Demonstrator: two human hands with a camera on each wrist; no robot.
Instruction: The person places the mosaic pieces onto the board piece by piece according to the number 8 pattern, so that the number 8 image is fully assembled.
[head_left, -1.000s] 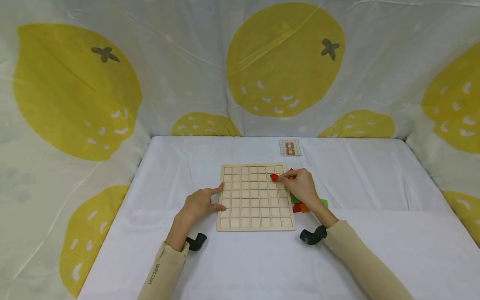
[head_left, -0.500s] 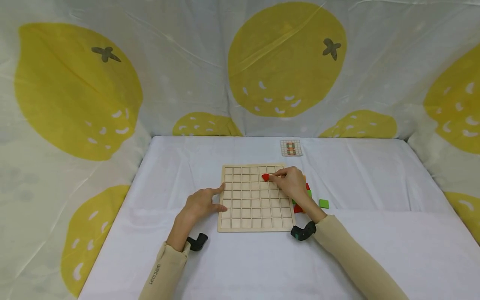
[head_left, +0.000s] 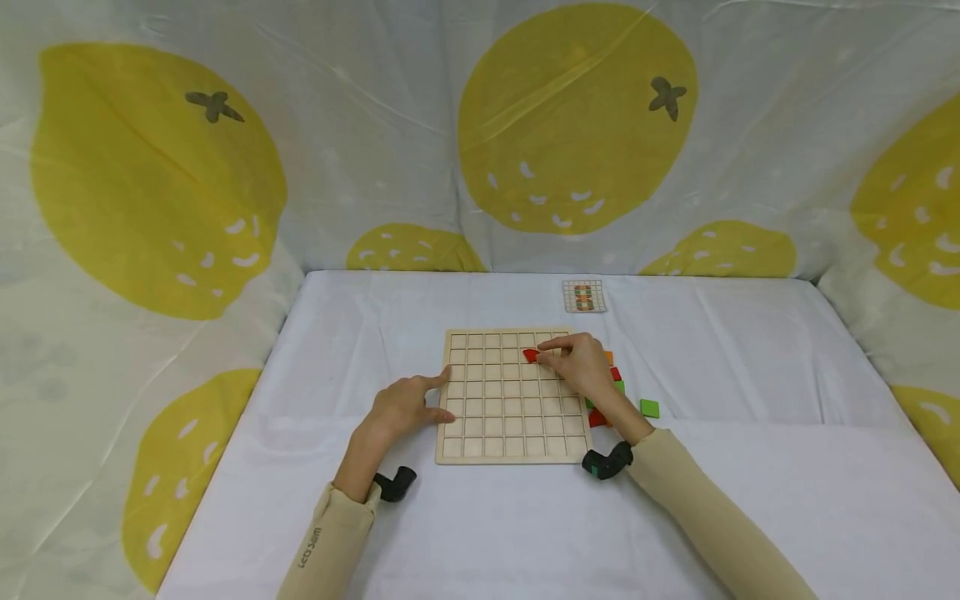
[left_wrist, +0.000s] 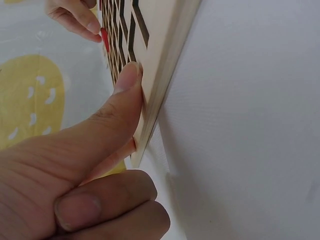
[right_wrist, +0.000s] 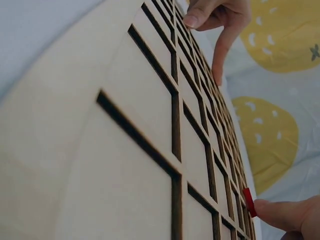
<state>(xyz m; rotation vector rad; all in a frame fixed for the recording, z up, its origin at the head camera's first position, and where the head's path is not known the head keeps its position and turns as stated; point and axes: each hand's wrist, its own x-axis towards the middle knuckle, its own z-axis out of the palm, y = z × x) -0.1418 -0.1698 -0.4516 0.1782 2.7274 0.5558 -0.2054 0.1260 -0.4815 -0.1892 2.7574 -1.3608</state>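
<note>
A square wooden grid board (head_left: 491,389) lies on the white cloth. Along its left edge rests my left hand (head_left: 401,407), index finger and thumb spread apart and touching the frame. In the left wrist view the thumb (left_wrist: 125,85) presses on the frame while the lower fingers are curled in. My right hand (head_left: 583,365) pinches a small red tile with a curved edge (head_left: 531,356) at the board's upper right cells. The right wrist view shows this red tile (right_wrist: 249,202) standing tilted at the grid, a fingertip against it.
Several red, green and orange tiles (head_left: 617,387) lie right of the board, partly hidden by the right forearm. One green tile (head_left: 649,408) sits apart farther right. Behind the board lies a small pattern card (head_left: 583,296). A lemon-print cloth (head_left: 405,125) hangs at the back.
My right hand has moved left over the board with the red tile, uncovering more of the loose tiles. In the last half second it barely shifts. The left hand stays at the board's edge.
</note>
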